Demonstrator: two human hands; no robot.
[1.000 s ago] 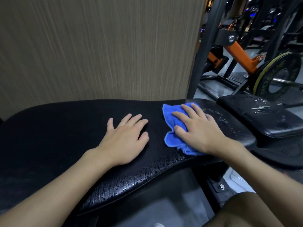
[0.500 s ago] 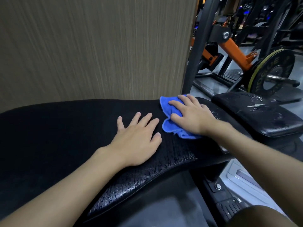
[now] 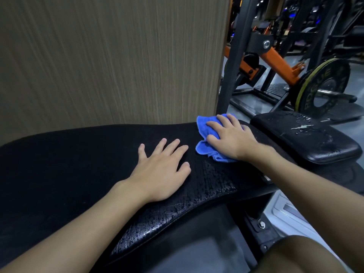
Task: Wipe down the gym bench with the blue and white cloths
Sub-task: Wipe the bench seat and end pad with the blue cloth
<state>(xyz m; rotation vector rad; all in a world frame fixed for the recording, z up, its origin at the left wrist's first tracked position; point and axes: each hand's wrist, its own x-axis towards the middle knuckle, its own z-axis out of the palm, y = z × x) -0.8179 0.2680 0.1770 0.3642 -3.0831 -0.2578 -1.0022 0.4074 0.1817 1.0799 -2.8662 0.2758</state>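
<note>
At the centre of the frame the right hand lies flat on the blue cloth, fingers spread and pressing it down onto the far edge of the gym bench rather than pinching it, which makes sense for wiping: a wide, flat palm pushes more fabric against the pad. Just beside it, lower and to the left, the left hand rests open and empty on the black upholstery, fingers fanned, apparently bracing the body so the other arm can lean into the stroke. The two hands sit close but apart, with a strip of bare pad between thumb and cloth. Below them the cracked surface glistens, so it looks damp. At the right of the frame a separate seat pad shows beads of liquid and a pale streak, a sign, by my reading, that it has not been wiped yet. No white cloth shows anywhere. Upper right, a weight plate stands on an orange machine arm, well clear of the work.
</note>
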